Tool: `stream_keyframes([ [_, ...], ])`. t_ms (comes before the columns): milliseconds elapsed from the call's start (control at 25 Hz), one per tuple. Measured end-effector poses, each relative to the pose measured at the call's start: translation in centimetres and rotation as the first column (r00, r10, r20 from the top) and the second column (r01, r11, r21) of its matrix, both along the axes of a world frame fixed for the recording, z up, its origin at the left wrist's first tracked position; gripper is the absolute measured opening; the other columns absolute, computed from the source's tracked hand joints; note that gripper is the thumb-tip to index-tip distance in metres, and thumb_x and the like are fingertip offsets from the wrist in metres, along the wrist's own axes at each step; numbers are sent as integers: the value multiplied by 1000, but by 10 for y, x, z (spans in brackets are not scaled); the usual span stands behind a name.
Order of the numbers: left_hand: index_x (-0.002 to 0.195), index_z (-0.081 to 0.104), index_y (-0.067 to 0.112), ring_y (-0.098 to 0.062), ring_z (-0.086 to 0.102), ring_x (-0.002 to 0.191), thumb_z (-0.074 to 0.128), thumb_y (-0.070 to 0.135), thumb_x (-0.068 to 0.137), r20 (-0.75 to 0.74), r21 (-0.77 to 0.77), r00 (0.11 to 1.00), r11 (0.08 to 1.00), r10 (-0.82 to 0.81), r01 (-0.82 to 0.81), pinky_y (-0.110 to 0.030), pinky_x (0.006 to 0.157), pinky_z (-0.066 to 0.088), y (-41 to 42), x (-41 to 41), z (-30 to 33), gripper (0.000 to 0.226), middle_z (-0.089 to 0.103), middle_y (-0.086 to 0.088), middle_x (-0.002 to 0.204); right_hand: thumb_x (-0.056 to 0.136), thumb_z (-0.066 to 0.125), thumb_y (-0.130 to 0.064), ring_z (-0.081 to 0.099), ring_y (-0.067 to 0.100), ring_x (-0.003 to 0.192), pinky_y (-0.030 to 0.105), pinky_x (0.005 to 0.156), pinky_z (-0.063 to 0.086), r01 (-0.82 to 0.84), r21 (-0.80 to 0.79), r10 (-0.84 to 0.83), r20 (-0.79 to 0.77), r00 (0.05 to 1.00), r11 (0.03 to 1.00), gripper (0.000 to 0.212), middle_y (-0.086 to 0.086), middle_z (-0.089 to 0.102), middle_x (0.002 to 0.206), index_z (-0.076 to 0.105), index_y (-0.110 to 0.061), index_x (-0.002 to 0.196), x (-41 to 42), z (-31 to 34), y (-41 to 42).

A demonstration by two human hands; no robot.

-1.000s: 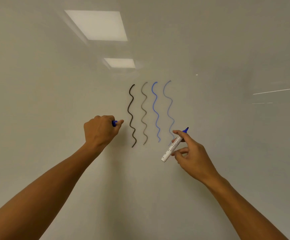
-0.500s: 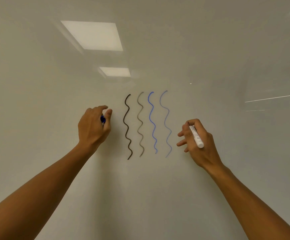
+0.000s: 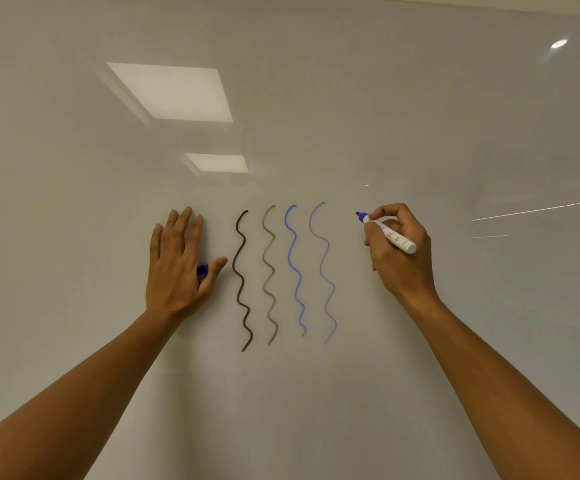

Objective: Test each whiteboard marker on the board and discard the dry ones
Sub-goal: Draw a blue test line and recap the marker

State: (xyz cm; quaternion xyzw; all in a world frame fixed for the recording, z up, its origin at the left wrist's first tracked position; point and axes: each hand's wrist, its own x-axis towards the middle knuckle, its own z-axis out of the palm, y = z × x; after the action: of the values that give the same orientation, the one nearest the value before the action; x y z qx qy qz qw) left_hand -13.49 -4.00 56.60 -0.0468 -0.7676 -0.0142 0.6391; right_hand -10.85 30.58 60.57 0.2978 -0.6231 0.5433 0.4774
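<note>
Right hand (image 3: 399, 251) raised at the whiteboard (image 3: 420, 341), fingers (image 3: 385, 211) curled round a white marker (image 3: 390, 234) in a writing grip. Blue tip pointing up and to the left, at or just off the board surface to the right of the drawn lines; contact cannot be told. White barrel slanting down to the right across the knuckles, small print along it too fine to read.

Left hand (image 3: 177, 268) laid flat against the board left of the lines, four fingers (image 3: 184, 230) straight and close together, pointing up, thumb spread toward the lines. Blue cap (image 3: 202, 270) tucked in the crook between thumb and forefinger, only partly showing.

Between the hands, four wavy vertical lines side by side: darkest black line (image 3: 241, 282) on the left, then a paler grey line (image 3: 270, 275), then a strong blue line (image 3: 295, 271), then a thin faint blue line (image 3: 326, 275) nearest the marker. Marker tip level with the tops of the lines, apart from the faint blue one.

Reflections of two ceiling light panels (image 3: 174, 93) on the glossy board above the left hand.
</note>
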Motion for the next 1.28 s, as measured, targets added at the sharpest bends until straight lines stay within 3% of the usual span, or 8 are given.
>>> stream_keyframes([
  [160, 156, 17, 9, -28, 5, 152, 26, 64, 94, -3, -18, 1000, 1000, 12, -12, -51, 123, 9, -1, -2, 0, 83, 12, -13, 164, 94, 55, -27, 57, 16, 57, 35, 52, 49, -20, -11, 20, -23, 1000, 1000, 18, -4, 75, 85, 68, -18, 103, -9, 5, -4],
  [480, 156, 17, 10, -27, 3, 153, 23, 65, 95, 5, -23, 999, 999, 35, -34, -50, 123, 8, -2, -3, -2, 83, 11, -12, 164, 99, 56, -22, 56, 13, 60, 28, 52, 46, -20, -15, 20, 12, 1000, 1000, 17, -6, 76, 95, 70, -21, 110, -28, 5, -8],
  [640, 156, 17, 10, -27, 4, 153, 24, 64, 95, -4, -21, 999, 999, 36, -36, -50, 123, 9, -1, -4, -2, 82, 11, -12, 164, 101, 55, -21, 61, 4, 69, 24, 63, 49, -19, -16, 19, 18, 1000, 1000, 19, -6, 75, 99, 69, -20, 113, -33, 6, -7],
  [840, 156, 18, 10, -27, 5, 152, 27, 62, 95, -20, -26, 999, 999, 36, -37, -51, 123, 10, -2, -4, -2, 80, 13, -12, 164, 99, 57, -19, 65, 8, 74, 28, 62, 54, -43, 28, 42, 40, 998, 999, 19, -6, 76, 95, 71, -20, 113, -33, -2, -8],
  [1120, 156, 18, 10, -27, 4, 152, 28, 60, 95, -28, -27, 999, 999, 35, -35, -51, 123, 10, -2, -4, -4, 80, 12, -12, 164, 99, 59, -16, 69, 9, 85, 23, 65, 52, -60, 11, 59, 85, 995, 998, 17, -7, 76, 94, 73, -20, 108, -32, -26, 7],
  [1280, 156, 19, 9, -28, 5, 152, 28, 60, 95, -35, -28, 999, 999, 25, -26, -51, 123, 10, -2, -3, -4, 79, 13, -12, 164, 98, 60, -18, 62, 4, 65, 19, 57, 47, -76, 31, 72, 109, 991, 997, 17, -6, 76, 93, 72, -22, 109, -30, -51, 4],
])
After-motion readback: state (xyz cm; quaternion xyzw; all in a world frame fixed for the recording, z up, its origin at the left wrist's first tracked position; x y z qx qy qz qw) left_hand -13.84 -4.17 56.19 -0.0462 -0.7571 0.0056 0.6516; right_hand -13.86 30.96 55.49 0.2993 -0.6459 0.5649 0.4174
